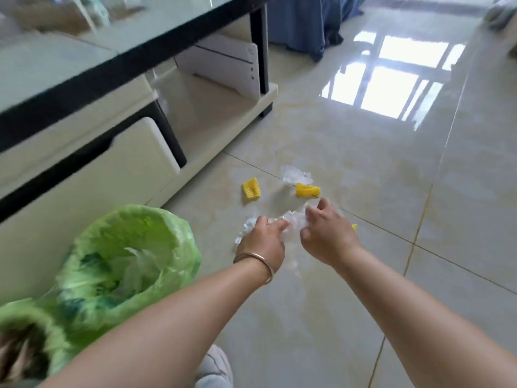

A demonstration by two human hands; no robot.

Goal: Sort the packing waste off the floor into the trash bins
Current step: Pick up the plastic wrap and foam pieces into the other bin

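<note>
Both hands reach down to the tiled floor. My left hand [261, 240], with a metal bangle on the wrist, and my right hand [327, 233] close from either side on a crumpled clear plastic wrap [291, 222]. Farther off lie two yellow foam nets [251, 187] [307, 190] and another clear plastic wad [295, 175]. A small yellow scrap [354, 227] peeks out beside my right hand. A bin with a green liner [179, 242] stands at the left, with clear plastic inside. A second green-lined bin [16, 312] sits at the bottom left corner.
A low cream and black TV cabinet [117, 169] with a glass top runs along the left, close behind the bins. A white device [232, 65] stands on its open shelf. Blue fabric [305, 26] hangs at the back. My shoe [215, 368] shows at the bottom.
</note>
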